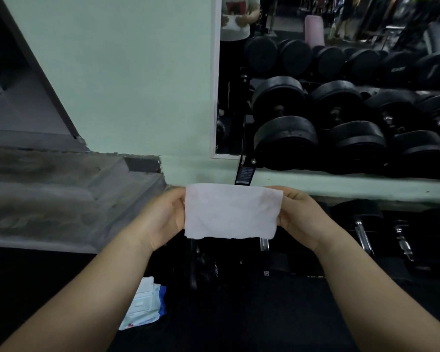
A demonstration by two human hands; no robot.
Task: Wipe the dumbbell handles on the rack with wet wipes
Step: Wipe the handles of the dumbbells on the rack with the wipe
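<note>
White wet wipe (231, 211) stretched flat between both hands, left hand (163, 219) and right hand (302, 217) pinching its side edges.

We list one white wet wipe (230, 212), spread as a flat, faintly creased rectangle, pinched at its short edges by the left hand (160, 219) and right hand (302, 217). We list black dumbbells (285, 141) in rows on the rack (244, 171), with chrome handles (363, 236) showing on the lower tier. We list a white-and-blue wipes pack (144, 306) lying below the wipe, to its left.

Gym, black dumbbells (285, 142) on rack (244, 171), wall mirror (235, 97) w/ more weights, dark floor (264, 313)
</note>
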